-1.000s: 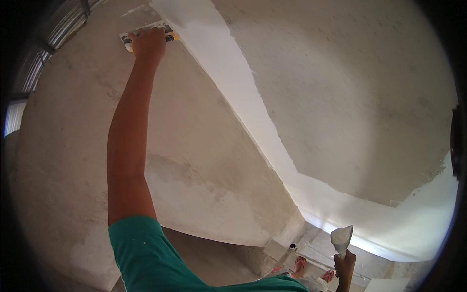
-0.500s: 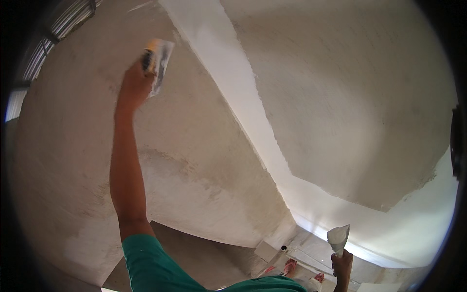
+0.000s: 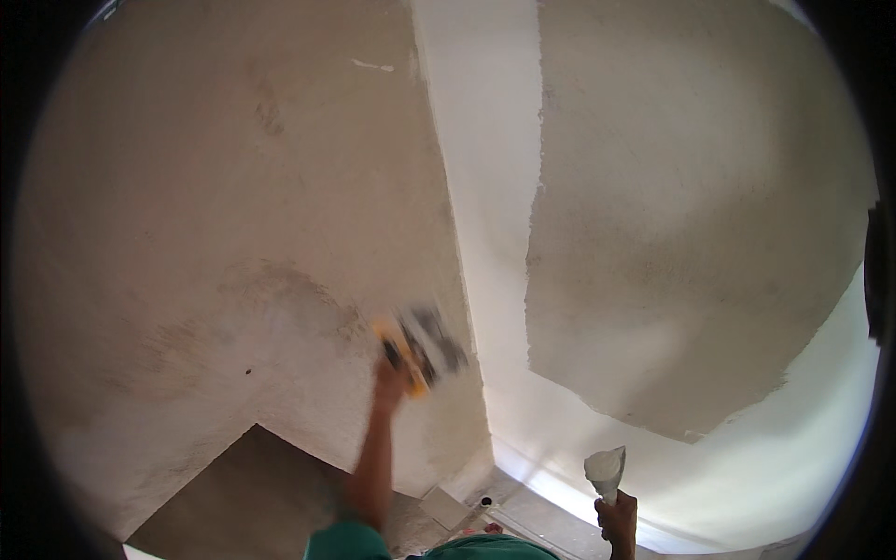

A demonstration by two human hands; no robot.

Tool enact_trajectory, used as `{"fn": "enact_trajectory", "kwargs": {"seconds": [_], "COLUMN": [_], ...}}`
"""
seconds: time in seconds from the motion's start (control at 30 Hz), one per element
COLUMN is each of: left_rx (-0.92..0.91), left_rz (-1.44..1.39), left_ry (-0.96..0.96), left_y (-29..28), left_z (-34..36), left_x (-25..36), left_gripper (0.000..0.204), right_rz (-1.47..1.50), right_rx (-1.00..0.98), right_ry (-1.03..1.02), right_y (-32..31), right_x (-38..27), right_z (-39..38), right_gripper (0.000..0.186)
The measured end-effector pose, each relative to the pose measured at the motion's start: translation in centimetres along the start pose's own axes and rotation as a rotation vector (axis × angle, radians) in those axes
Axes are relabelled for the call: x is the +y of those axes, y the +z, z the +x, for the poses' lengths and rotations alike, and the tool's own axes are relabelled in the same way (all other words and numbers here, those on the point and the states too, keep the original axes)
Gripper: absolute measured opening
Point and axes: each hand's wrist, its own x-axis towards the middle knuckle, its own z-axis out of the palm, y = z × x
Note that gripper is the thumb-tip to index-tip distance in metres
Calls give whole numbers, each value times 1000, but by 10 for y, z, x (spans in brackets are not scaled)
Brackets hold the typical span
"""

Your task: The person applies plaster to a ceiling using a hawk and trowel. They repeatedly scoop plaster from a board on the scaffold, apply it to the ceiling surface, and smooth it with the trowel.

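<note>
The left hand is raised against the bare plaster wall; its grip is closed around a yellow-handled trowel, blurred, just left of the white-coated corner strip. The right hand is held low, right of that strip, its grip closed on a putty knife loaded with white putty. A floor is seen below the wall.

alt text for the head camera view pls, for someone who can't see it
A person's left hand holds a blurred putty knife with a yellow handle against a rough grey wall, beside a smooth white plastered strip at the corner. The right hand holds a second blade loaded with white plaster, low in the picture.
</note>
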Motion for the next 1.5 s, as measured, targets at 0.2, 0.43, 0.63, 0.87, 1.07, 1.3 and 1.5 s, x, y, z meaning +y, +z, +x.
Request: {"fn": "enact_trajectory", "kwargs": {"seconds": [0.2,0.43,0.63,0.87,1.07,1.3,1.5], "left_rx": [-292,-494,-591,-507,-464,-287,-520], "left_rz": [482,597,741,569,-191,-725,-1044], "left_ry": [-624,-747,-897,-617,-712,-931,-912], "left_y": [45,-17,-18,42,88,122,138], "left_z": [-261,-303,-286,-242,-208,-244,-293], "left_x": [-292,-361,-398,-379,-231,-44,63], "left_gripper": [50,49,42,33,8,12,35], "right_rz": [-38,-67,-73,-4,64,24,80], "right_rx": [66,67,115,136,169,82,176], "right_ry": [98,-12,-2,-4,41,-77,-283], "right_y": [5,26,23,14,-8,-47,-44], "right_x": [-31,-36,-24,-6,11,51,24], "right_z": [-24,-41,-37,-32,-32,-5,-14], "right_gripper": [10,13,14,14,14,21,26]}}
